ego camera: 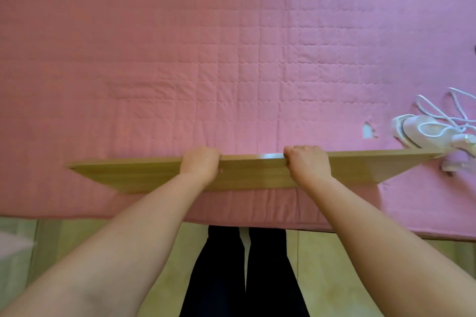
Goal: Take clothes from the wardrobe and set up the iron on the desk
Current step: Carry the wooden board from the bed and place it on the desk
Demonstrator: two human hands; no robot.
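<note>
A long light wooden board stands on edge, tilted, over the near part of a pink quilted cover. My left hand grips the board's top edge near the middle. My right hand grips the same edge a little to the right. A white iron lies on the pink cover at the right, just beyond the board's right end, with its white cord looped behind it. No clothes are in view.
The pink cover has a small torn patch left of the iron. Its near edge runs across the frame above a pale green floor. My dark trouser legs stand below, close to that edge.
</note>
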